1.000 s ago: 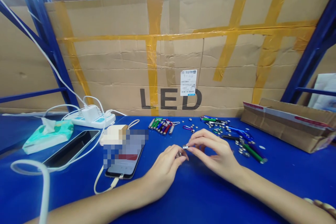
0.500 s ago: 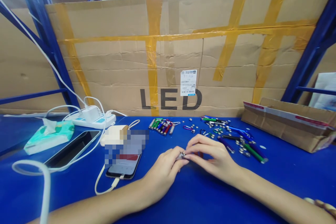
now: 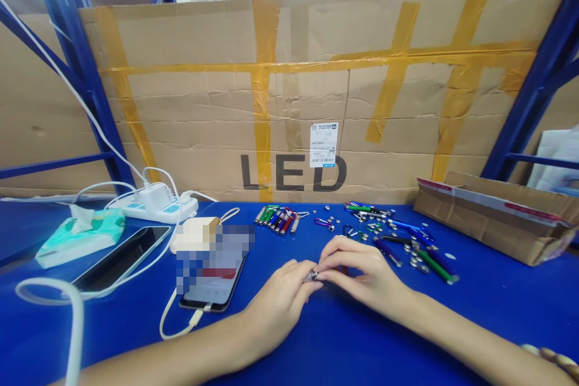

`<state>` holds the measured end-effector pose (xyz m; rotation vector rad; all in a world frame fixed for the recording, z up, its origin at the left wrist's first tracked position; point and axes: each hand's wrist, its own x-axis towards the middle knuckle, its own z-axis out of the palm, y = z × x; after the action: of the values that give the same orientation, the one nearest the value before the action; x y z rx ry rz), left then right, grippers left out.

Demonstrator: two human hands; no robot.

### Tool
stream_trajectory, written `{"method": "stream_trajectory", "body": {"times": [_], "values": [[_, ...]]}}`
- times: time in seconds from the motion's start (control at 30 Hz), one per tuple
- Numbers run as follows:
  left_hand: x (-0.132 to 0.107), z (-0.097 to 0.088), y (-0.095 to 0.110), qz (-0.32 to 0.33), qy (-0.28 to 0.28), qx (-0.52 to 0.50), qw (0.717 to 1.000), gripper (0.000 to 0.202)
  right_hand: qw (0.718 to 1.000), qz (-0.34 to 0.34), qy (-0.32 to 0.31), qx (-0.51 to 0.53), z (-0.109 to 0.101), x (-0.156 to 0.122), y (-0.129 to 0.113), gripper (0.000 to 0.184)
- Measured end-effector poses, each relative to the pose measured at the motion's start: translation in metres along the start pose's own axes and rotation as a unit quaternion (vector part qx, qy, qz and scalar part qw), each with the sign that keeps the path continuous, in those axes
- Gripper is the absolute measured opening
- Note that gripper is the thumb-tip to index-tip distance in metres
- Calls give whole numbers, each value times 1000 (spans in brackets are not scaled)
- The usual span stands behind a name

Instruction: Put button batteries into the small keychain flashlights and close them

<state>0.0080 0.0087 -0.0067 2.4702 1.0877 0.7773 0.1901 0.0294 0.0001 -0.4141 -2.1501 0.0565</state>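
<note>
Low over the middle of the blue table, my left hand (image 3: pixel 284 298) is closed around a small silver tube (image 3: pixel 312 275), whose end pokes out between thumb and forefinger. The rest of the tube is hidden in the fingers. My right hand (image 3: pixel 357 265) pinches with thumb and fingertips right at that end; whatever sits in the pinch is too small to make out. Beyond the hands lies a row of small keychain flashlights (image 3: pixel 278 219) in silver, green, blue and red. To the right are scattered coloured tubes (image 3: pixel 436 265), carabiner clips (image 3: pixel 324 223) and small round silver parts (image 3: pixel 417 258).
A phone (image 3: pixel 212 286) on a charging cable lies left of my hands, beside a white charger (image 3: pixel 192 236). Farther left are another phone (image 3: pixel 122 259), a tissue pack (image 3: pixel 81 235) and a power strip (image 3: pixel 156 205). An open cardboard box (image 3: pixel 493 223) stands at right, before a cardboard wall (image 3: pixel 203 114).
My right fingertips have closed in a little on the tube's end. Both hands stay in nearly the same place, and the view has shifted slightly.
</note>
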Motion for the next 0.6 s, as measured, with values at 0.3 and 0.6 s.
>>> {"method": "stream_trajectory", "body": {"times": [0.3,0.6], "values": [[0,0,0,-7,-5,14,1000,17,1000,-3,3,-1,1,0,1,14],[1,1,0,-6,-4,4,1000,17,1000,2,-6,-14,0,-1,2,16]]}}
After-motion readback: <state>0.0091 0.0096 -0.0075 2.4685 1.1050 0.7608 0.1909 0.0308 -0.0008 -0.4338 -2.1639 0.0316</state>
